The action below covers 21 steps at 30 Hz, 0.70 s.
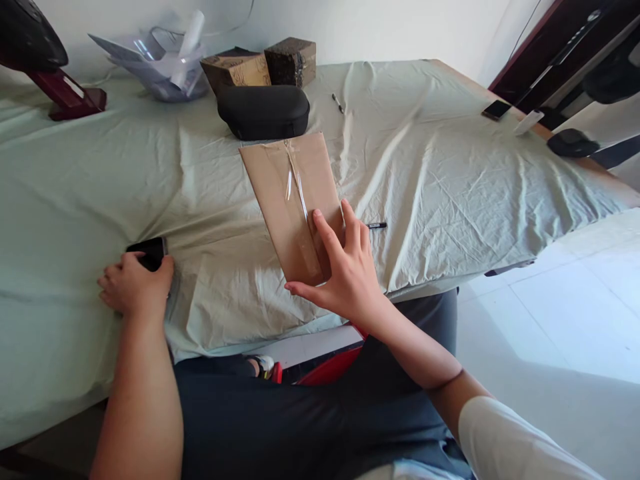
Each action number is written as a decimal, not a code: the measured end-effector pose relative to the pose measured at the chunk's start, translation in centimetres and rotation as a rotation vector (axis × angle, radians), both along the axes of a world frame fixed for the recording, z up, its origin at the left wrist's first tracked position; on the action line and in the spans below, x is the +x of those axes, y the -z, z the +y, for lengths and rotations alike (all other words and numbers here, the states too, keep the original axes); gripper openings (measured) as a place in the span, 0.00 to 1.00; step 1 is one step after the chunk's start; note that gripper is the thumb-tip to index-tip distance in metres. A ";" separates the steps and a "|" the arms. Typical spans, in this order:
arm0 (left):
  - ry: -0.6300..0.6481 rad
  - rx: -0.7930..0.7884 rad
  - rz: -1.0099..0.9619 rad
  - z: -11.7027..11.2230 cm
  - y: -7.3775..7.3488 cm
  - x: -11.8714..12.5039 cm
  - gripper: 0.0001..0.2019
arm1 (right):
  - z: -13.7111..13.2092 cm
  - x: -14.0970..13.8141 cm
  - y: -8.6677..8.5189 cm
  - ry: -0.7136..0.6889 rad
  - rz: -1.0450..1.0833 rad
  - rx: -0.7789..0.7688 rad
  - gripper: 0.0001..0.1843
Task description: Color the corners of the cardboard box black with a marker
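My left hand point(137, 283) is closed round a black smartphone point(154, 252) at the left of the cloth. Its thumb lies along one edge of the phone and the fingers curl over the other side. A brown cardboard box point(285, 200), with shiny clear tape along its middle, lies in front of me. Over the box's near right corner spreads my right hand point(345, 267), open. The index finger rests on the box's top, the thumb reaches along its near edge, and the other fingers are by its right side. A dark pen point(377, 225) shows just beyond that hand.
Behind the box sit a black zip case point(264, 112), an opened carton point(237, 70) and a dark taped box point(293, 60). A clear plastic bowl point(170, 77) with papers stands back left, near a dark red stand point(75, 100). Another pen point(338, 103) and a dark phone point(496, 110) lie farther right.
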<state>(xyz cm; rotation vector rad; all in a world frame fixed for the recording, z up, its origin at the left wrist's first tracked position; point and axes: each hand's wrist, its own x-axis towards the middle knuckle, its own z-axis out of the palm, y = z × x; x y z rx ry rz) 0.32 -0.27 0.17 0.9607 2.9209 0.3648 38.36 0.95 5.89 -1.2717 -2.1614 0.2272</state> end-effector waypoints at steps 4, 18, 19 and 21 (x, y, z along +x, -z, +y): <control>-0.007 -0.008 0.001 0.0 -0.2 0.3 0.35 | -0.6 -0.3 -0.1 0.019 0.023 -0.017 0.72; -0.005 -0.007 0.000 0.1 -0.1 -0.1 0.39 | 4.2 2.8 2.0 -0.204 0.649 -0.395 0.57; -0.004 -0.009 0.000 0.1 -0.1 -0.1 0.39 | 5.0 2.9 2.6 -0.247 0.805 -0.529 0.52; 0.003 -0.011 -0.001 0.0 -0.1 -0.2 0.39 | 6.2 2.9 3.8 -0.256 1.113 -0.819 0.42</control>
